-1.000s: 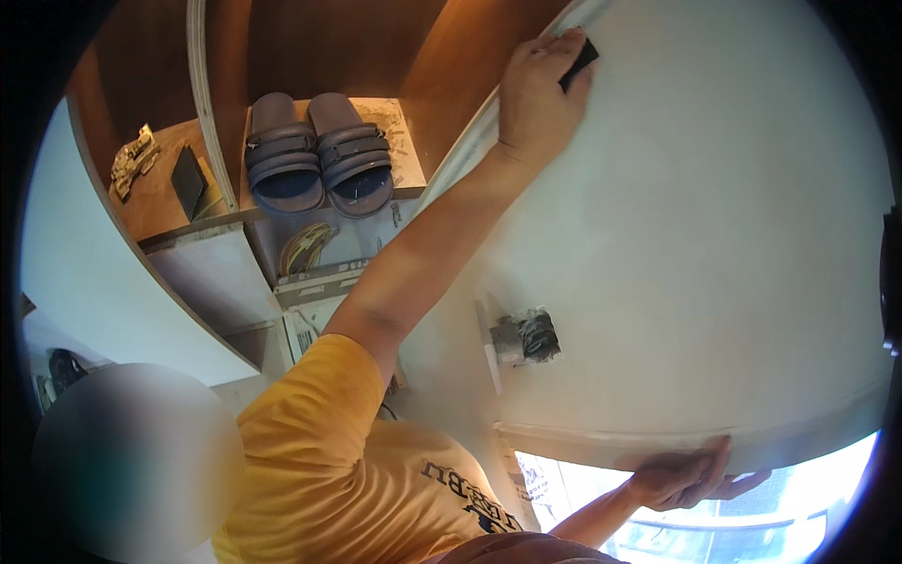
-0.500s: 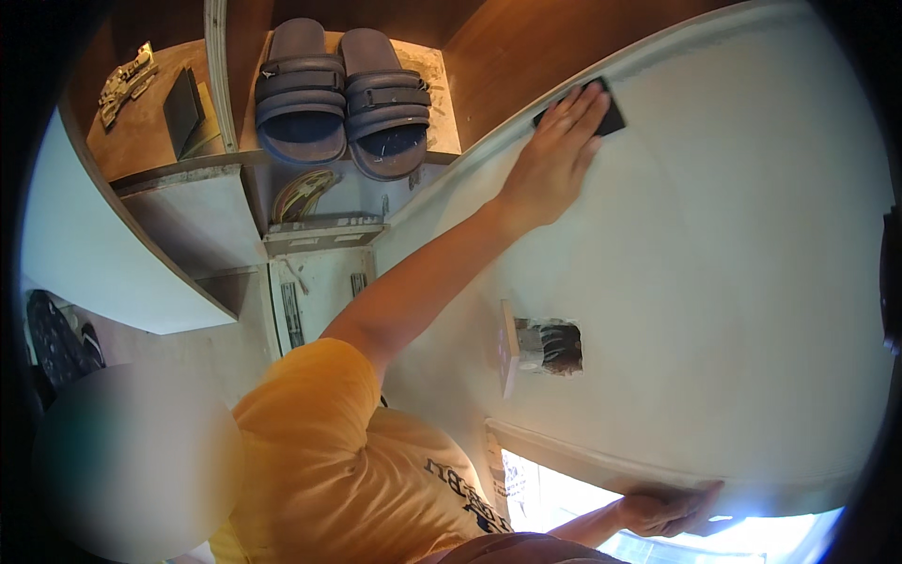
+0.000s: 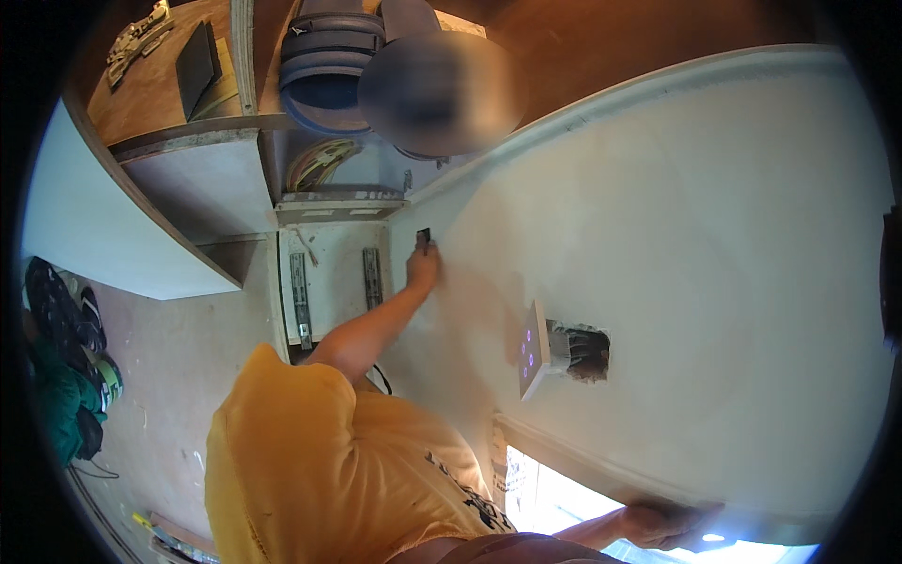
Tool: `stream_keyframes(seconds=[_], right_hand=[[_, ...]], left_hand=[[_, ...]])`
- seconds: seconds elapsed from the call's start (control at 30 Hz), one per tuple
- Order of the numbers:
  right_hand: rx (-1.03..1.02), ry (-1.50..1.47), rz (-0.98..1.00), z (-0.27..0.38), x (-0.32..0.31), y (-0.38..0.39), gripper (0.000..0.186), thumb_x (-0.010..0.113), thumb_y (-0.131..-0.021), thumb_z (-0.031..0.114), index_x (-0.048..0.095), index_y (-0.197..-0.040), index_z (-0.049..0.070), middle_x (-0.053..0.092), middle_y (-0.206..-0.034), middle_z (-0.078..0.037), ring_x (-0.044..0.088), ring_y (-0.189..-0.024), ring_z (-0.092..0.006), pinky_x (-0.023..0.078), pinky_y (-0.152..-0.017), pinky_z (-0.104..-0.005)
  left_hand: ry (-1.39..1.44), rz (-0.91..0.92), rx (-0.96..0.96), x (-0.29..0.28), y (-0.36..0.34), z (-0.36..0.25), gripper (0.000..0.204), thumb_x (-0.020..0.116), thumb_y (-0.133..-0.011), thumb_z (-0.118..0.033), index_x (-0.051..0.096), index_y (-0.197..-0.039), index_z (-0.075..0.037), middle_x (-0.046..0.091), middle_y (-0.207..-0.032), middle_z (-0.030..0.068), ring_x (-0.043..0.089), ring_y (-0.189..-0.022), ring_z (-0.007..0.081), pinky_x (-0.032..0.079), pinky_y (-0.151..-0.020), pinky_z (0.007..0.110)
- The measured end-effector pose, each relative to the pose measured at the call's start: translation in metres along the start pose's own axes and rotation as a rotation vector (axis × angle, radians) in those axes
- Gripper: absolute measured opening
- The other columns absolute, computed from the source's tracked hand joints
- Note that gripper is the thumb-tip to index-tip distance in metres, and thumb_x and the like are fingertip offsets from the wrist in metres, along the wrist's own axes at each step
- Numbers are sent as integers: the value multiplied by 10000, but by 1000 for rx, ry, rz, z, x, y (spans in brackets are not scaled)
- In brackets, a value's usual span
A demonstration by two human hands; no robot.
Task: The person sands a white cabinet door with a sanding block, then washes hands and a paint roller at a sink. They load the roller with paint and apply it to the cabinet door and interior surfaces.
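My left hand [image 3: 424,271] is closed on a small black pad [image 3: 423,235], which looks like folded sandpaper. It presses this against the left part of a large white panel [image 3: 714,226], close to the corner by the drawer-slide recess. At the lower right, my right hand [image 3: 658,526] lies along the panel's lower edge with its fingers stretched out; glare and shadow blur them. Between the hands, a square switch plate [image 3: 533,352] with lit purple rings hangs out from a rough hole [image 3: 589,355] in the panel.
Grey slide sandals [image 3: 329,70] sit on a wooden shelf at the top, partly behind a blur. A coil of wires [image 3: 319,164] lies below them. Metal drawer slides [image 3: 300,301] line the recess. A curved white board [image 3: 122,226] and dark and green cloth [image 3: 56,395] are at left.
My left hand, with the black pad, has moved from the panel's upper edge down and left toward the corner. My right hand has stayed at the lower edge. The view has shifted slightly.
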State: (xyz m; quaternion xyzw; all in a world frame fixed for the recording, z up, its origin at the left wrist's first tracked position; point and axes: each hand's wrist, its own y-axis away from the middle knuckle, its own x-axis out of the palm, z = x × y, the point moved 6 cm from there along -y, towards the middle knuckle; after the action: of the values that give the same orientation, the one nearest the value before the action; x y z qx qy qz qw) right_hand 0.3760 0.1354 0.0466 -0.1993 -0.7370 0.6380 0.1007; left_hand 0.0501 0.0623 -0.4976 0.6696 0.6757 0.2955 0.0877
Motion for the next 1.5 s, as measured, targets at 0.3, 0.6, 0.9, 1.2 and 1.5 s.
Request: stream_keyframes(seconds=[0.3,0.6,0.9,1.2,1.5], right_hand=[[355,974,342,-48,7,-10,579,598,-966,394,545,-1298,-77,601,-1278,-261,612,-1130,-439,521,-940,-550],[-202,309,-1,-46,-19,13,537,582,-979,393,562,-1272,-58,601,-1258,-267,606,-1131,-444,520,-941,-556],[-378,448,29,-26,-10,15,535,560,-982,410,547,-1279,-35,593,-1262,-255,595,-1147,-437,501,-955,-575],[-491,571,84,-11,1,13,544,537,-982,433,523,-1295,-12,582,-1272,-238,583,-1168,-427,477,-974,-599],[-559,643,112,-1,5,12,554,514,-981,456,499,-1311,12,572,-1281,-221,570,-1189,-416,453,-992,-622]], left_hand=[[-146,291,1152,63,117,-230,625,405,-1035,-260,188,-1576,-36,162,-1642,189,112,-1529,334,42,-1224,441],[120,-269,199,3,-42,-10,555,402,-1037,-287,362,-1486,37,387,-1525,232,352,-1420,393,289,-1173,413],[-48,-333,422,-5,-46,-48,373,522,-989,-206,591,-1303,-19,593,-1310,225,577,-1154,396,423,-1038,448],[-124,-299,367,-6,-44,-57,368,517,-996,-189,573,-1328,-42,598,-1264,236,586,-1153,379,451,-996,443],[-210,-312,472,10,-7,-108,364,530,-983,-189,593,-1320,-66,592,-1241,239,554,-1161,412,420,-1027,459]])
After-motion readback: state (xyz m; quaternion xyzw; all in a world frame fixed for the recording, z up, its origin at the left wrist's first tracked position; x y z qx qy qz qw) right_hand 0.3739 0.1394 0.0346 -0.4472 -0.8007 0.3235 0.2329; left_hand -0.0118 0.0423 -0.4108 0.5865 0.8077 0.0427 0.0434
